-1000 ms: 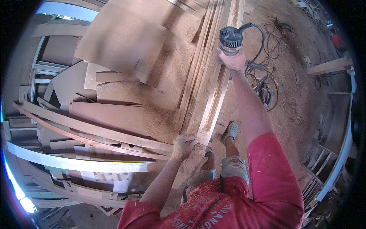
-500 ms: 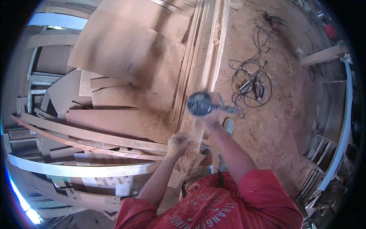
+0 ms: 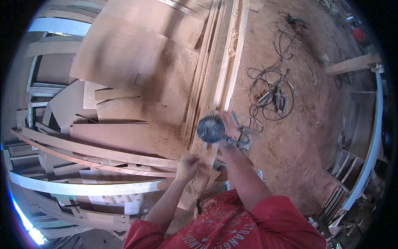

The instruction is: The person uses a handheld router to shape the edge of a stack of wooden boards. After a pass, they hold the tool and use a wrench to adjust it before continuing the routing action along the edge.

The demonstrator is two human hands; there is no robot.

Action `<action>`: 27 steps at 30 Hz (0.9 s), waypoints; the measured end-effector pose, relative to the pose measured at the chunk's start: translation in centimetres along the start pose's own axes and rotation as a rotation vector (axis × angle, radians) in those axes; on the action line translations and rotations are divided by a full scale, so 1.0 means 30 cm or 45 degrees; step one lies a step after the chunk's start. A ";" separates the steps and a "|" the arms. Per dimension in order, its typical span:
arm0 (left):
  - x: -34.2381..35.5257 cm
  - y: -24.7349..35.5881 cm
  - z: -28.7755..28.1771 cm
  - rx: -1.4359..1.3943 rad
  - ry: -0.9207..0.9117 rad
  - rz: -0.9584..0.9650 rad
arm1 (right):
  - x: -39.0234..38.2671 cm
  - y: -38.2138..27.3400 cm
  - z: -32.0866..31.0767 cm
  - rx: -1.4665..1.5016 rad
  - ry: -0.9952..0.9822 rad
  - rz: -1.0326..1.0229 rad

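Observation:
My right hand [image 3: 227, 123] is wrapped around a handheld power tool [image 3: 210, 129] with a round, ribbed dark housing. The tool sits over the near stretch of a long pale board [image 3: 228, 74]; its underside is hidden, so I cannot tell whether it touches the wood. Close to the board's near end, my left hand [image 3: 188, 167] is closed, knuckles up and dusted with sawdust. Whatever its curled fingers hold, if anything, does not show. Curly shavings [image 3: 233, 38] lie in a groove along the far part of the board.
Large brown sheets [image 3: 120, 50] lie at the far left under sawdust. Long curved-looking strips [image 3: 99, 153] stretch left of my left hand. A tangled black cable [image 3: 269, 79] and a small tool [image 3: 281, 103] lie on the dirt floor at right. A wooden post [image 3: 352, 64] juts from the right.
My right hand has drawn the power tool nearer to me and slightly left along the board. My left hand has shifted a little left and down.

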State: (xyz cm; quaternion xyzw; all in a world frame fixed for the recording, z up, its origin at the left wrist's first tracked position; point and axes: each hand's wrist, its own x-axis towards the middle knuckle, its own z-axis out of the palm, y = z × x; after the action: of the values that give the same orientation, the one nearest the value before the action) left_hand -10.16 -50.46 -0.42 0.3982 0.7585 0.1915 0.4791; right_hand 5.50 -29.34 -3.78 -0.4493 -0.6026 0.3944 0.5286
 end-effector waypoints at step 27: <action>-0.053 0.036 0.057 0.273 0.263 -0.205 | 1.572 0.239 0.051 -0.364 0.025 0.069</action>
State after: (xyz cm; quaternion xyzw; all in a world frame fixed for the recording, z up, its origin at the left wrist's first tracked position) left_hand -7.86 -51.21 0.41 0.3631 0.8492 0.1102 0.3673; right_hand 3.12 17.91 2.55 -0.5400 -0.6349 0.3142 0.4544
